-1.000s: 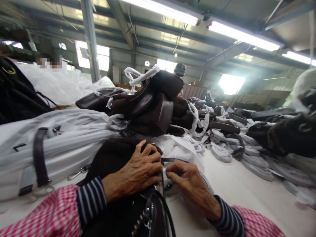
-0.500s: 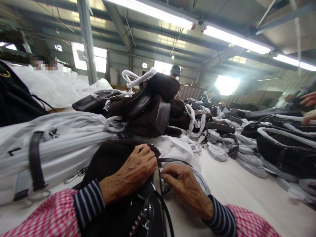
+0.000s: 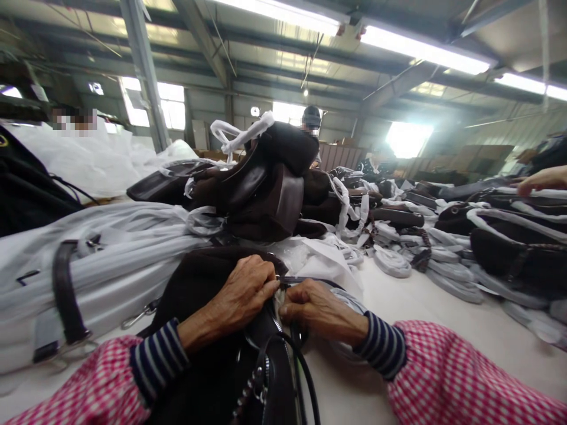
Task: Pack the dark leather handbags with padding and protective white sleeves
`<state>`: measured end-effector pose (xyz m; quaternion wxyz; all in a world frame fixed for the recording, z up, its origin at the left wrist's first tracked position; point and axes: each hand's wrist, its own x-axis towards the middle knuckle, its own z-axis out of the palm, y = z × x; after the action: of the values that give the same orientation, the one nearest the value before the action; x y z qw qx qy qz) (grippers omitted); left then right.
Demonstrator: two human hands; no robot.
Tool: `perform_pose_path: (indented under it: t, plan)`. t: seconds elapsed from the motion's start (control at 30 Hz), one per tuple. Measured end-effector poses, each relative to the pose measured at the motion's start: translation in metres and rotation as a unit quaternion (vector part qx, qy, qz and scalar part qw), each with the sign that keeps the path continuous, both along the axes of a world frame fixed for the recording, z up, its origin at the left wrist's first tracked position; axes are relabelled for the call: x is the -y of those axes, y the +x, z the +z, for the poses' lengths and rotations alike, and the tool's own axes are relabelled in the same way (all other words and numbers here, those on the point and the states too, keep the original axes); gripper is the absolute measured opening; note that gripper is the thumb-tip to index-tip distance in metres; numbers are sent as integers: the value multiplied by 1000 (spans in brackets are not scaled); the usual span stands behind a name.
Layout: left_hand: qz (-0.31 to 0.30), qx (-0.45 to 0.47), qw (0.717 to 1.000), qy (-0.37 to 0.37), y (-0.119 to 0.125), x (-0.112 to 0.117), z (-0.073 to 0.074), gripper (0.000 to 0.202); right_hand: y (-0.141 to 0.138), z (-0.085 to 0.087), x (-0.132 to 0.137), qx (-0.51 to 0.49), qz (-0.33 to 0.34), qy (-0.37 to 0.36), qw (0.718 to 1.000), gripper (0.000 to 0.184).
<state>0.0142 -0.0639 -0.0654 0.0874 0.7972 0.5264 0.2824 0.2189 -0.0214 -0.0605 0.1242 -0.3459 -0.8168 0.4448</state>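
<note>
A dark brown handbag [image 3: 195, 289] lies on the table in front of me, with a zipper, a thin black cord and a braided chain along its near side. My left hand [image 3: 248, 289] is closed on the bag's upper edge, fingers bent over it and thumb pointing to the right. Facing it, my right hand [image 3: 310, 307] pinches at the same edge beside the zipper [image 3: 277, 316]. A small pale strip shows between the two hands; its kind is unclear. The right fingertips are partly hidden.
Brown bags [image 3: 266, 195] with white-wrapped handles are piled ahead. Wrapped straps [image 3: 110, 236] lie at left, with a dark strap [image 3: 66, 289] and metal clips on top. More bags [image 3: 509, 248] fill the right side, where another person's hand [image 3: 544, 180] reaches in.
My right hand has moved left, from just beside the bag's edge onto it. My left hand stays on the bag. The other person's hand at right has shifted.
</note>
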Motion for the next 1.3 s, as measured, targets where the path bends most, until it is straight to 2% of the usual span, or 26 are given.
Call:
perform_pose_path:
  t: [0.27,0.6,0.8,1.0,1.07,1.17,1.3]
  plan:
    - [-13,26,1000,-1,0,0,1,20,-4,3,1,-8,-15,-70,997,27]
    - [-16,28,999,12,1,2,0,17,-1,-6,-1,-22,-5,-56,998,29]
    - [-28,17,999,7,2,5,7,18,-5,-11,-4,-26,-19,-25,999,29]
    - [-98,-57,993,13,-6,3,7,14,-6,-13,-1,-3,-43,27,999,28]
    - [-96,-82,992,29,-7,1,5,23,-6,-14,-1,0,-47,35,998,27]
    - [-82,-139,986,43,-5,1,6,15,-8,-14,-2,6,-58,44,997,26]
    - [-82,-209,972,70,-4,7,10,15,-6,-9,3,-1,-54,64,997,21]
